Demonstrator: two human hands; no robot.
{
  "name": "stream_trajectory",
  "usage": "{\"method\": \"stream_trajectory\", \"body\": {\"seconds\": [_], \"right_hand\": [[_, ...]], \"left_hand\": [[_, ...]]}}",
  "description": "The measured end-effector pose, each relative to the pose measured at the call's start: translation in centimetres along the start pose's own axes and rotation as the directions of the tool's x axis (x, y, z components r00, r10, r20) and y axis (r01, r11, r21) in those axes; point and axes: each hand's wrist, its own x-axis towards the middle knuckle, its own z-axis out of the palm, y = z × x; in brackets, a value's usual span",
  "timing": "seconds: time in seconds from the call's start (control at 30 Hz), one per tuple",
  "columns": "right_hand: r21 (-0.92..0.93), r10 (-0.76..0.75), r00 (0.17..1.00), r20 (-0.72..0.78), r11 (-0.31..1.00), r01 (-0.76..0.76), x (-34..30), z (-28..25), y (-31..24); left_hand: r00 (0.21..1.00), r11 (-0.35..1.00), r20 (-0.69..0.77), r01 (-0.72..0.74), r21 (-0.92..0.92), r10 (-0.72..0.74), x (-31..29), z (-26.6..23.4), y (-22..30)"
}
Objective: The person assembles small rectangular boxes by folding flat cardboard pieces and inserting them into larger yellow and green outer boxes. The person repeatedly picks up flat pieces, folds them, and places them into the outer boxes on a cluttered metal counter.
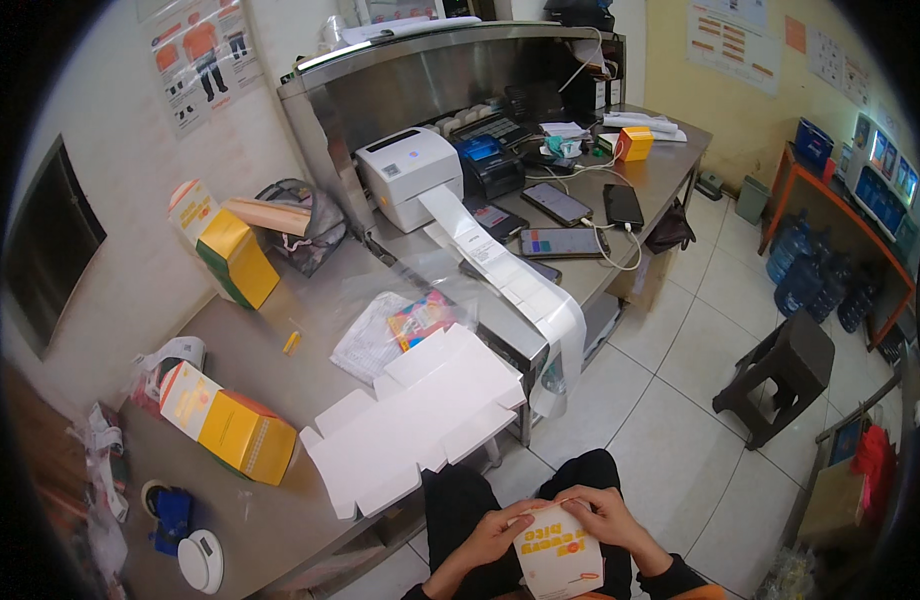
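Note:
Over my lap I hold a small white paperboard box (pixel 562 565) with yellow and red print. My left hand (pixel 493 537) grips its upper left edge, fingers closed on the board. At the upper right edge my right hand (pixel 608 517) pinches the top with thumb and fingers. The box's far side is hidden from view. Just ahead, a flat unfolded white carton (pixel 410 425) lies on the metal table (pixel 270 530), its flaps jutting past the near edge. A yellow-and-white folded box (pixel 235 430) lies left of that carton.
Another yellow box (pixel 235 255) stands farther back by a dark bag (pixel 305 225). A label printer (pixel 410 175) trails a long label strip (pixel 520 285) over the table edge. Several phones (pixel 557 203) lie beyond it. A tape dispenser (pixel 170 515) sits front left; a dark stool (pixel 785 375) stands right.

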Motion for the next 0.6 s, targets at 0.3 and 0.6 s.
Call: {"method": "stream_trajectory", "body": {"seconds": [0.3, 0.6], "right_hand": [[0.294, 0.205, 0.966, 0.155, 0.924, -0.243, -1.2, -0.1, -0.8], [0.469, -0.102, 0.993, 0.06, 0.881, 0.062, 2.7, 1.7, -5.5]], "left_hand": [[0.901, 0.982, -0.42, -0.161, -0.097, 0.107, -0.2, -1.7, 3.8], [0.951, 0.987, -0.308, 0.011, 0.163, 0.041, -5.8, -1.9, 6.9]]}}
